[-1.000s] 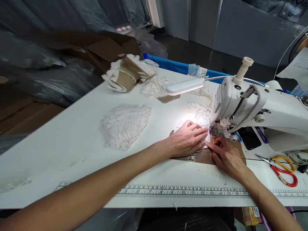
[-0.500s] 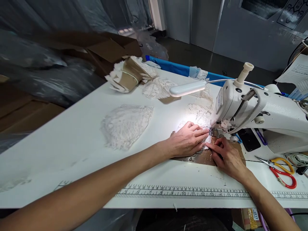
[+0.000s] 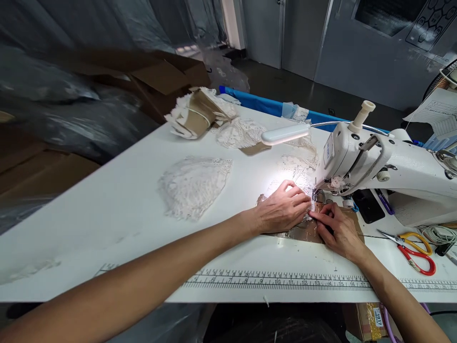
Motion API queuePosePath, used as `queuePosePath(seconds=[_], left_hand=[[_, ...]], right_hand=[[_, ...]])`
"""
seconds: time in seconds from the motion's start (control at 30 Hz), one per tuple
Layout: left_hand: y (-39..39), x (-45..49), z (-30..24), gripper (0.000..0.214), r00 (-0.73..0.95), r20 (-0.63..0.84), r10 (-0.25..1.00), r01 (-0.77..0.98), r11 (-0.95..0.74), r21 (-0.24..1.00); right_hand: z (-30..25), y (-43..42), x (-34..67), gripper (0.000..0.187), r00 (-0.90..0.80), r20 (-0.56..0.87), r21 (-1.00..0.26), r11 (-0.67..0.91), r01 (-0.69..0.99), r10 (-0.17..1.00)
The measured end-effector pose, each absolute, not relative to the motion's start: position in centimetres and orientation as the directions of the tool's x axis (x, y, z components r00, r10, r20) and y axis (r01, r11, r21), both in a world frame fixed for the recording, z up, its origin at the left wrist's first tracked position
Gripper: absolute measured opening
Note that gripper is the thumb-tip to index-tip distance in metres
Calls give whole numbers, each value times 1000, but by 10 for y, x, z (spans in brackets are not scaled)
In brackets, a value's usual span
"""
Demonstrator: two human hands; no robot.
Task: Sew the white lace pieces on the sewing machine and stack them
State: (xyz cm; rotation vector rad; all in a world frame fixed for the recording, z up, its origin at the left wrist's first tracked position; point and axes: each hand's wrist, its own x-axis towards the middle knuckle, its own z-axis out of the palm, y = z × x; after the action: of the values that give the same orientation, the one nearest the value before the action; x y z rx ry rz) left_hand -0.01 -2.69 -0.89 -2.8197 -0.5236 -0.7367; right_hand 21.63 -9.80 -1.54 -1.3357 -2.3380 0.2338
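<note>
A bright lamp lights white lace fabric (image 3: 298, 177) under the needle area of the sewing machine (image 3: 330, 166). My left hand (image 3: 287, 207) lies palm down over the lace, fingers stretched toward the presser foot (image 3: 314, 194) and pressing the fabric. On the near side of the foot, my right hand (image 3: 335, 228) is closed, thumb and forefinger pinched at the lace's narrow edge, its other fingers curled. Beneath both hands is a shiny brown sheet (image 3: 303, 233). Another white lace piece (image 3: 196, 186) lies flat to the left.
A bundle of lace with brown card (image 3: 198, 114) sits at the table's back edge. Scissors (image 3: 410, 250) with red and yellow handles lie right, near a black phone (image 3: 368, 206). A printed ruler (image 3: 278, 282) runs along the front edge. Cardboard boxes (image 3: 167, 76) stand behind left.
The view has shifted slightly, so the table things appear a little to the right. Both hands keep nearly the same place at the presser foot, still on the lace.
</note>
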Motion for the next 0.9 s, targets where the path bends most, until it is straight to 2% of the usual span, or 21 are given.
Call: queuePosePath(seconds=[0.17,0.5,0.63,0.9], left_hand=[[-25,-1,-11,31,833,495,246,330,-940,-88],[-26,-1,-10,32,839,439,322,391,-917,-75],[-27,0,-9,34,846,402,349,423,-900,-107],[-25,1,-10,32,850,346,397,464,-875,-137]], right_hand=[[-14,-99,216,34,-446,279,-356,522,775,851],[-14,-101,217,36,-469,223,-288,518,806,854],[-12,-101,215,36,-462,195,-252,500,829,865],[-3,-96,208,38,-417,50,-145,419,896,908]])
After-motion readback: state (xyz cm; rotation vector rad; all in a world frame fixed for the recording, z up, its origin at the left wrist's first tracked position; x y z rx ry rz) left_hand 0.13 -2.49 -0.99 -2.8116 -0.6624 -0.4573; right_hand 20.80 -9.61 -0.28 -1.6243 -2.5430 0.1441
